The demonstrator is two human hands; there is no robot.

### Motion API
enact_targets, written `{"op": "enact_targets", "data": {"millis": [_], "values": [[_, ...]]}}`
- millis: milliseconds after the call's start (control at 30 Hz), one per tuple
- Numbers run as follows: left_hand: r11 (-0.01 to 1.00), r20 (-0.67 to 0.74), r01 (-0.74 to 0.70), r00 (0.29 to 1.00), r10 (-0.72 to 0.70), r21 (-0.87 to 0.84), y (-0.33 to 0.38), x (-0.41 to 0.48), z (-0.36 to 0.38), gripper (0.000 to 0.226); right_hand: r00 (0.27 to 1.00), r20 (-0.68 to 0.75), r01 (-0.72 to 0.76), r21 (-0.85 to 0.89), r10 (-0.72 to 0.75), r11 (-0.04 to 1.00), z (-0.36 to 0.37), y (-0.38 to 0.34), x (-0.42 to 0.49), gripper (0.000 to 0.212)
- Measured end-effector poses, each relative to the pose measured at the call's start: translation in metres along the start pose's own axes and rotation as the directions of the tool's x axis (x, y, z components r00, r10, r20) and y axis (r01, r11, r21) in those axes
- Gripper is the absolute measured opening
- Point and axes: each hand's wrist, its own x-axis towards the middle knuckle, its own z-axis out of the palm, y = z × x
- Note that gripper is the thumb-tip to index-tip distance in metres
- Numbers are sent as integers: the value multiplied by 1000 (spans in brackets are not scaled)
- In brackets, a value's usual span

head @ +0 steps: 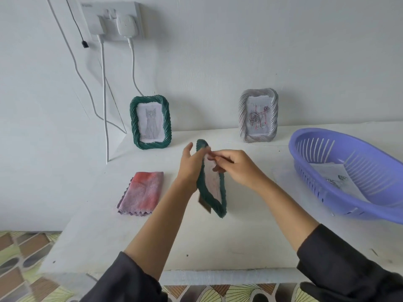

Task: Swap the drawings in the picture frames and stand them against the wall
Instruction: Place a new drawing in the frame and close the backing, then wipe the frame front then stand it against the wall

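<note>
- The white tabletop (218, 240) fills the middle of the picture and runs back to the wall.
- A purple basket (322, 192) sits at the right edge, with a loose paper (331, 173) lying inside it.
- A pink cloth (141, 192) lies folded at centre left, well apart from the hands.
- Two frames already lean on the wall. The cat frame (133, 127) is at upper centre left and the grey rose frame (243, 118) at upper centre right.
- The held green frame (214, 200) is in the centre, raised off the tabletop and tilted edge-on between both hands.
- The left grip (190, 164) is wrapped round the frame's left side from behind, thumb up.
- The right grip (239, 166) is closed, fingertips pinching the upper edge of the sheet (210, 177) in the frame, as far as the blur shows.
- Judged step: working the sheet in the frame's opening, though whether in or out I cannot tell. The next move calls for a steady left hold and a gentle, straight pull or push so the sheet does not tear.
</note>
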Motion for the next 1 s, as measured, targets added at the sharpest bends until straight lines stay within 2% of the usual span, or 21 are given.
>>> {"op": "enact_targets", "data": {"millis": [67, 167, 267, 400, 533, 700, 900, 1000], "values": [[996, -21, -14, 1000, 16, 85, -6, 2, -12, 63, 997, -47, -69, -32, 67, 997, 1, 19, 0, 30], [981, -49, -2, 999, 12, 195, -23, 9, -26, 59, 973, -113, -220, -206, 200, 954, 1, 51, -3, 37], [935, -93, -2, 995, 38, 354, -47, 14, -30, 54, 960, -105, -281, -299, 261, 912, 7, 75, -8, 47], [805, -102, -51, 985, 137, 591, -66, 14, -26, 43, 968, -129, -250, -461, 214, 852, 17, 91, -14, 49], [592, -25, -98, 980, 197, 800, -70, 14, -20, 45, 970, -154, -243, -520, 191, 819, 21, 95, -17, 49], [545, 12, -143, 972, 236, 826, -76, 14, -20, 48, 967, -163, -255, -569, 197, 782, 24, 96, -18, 50], [548, 22, -161, 967, 252, 821, -76, 16, -22, 47, 962, -168, -273, -590, 216, 760, 27, 96, -18, 50], [556, -46, -147, 947, 318, 818, -66, 17, -34, 46, 959, -170, -285, -583, 229, 761, 27, 96, -19, 51]]}}
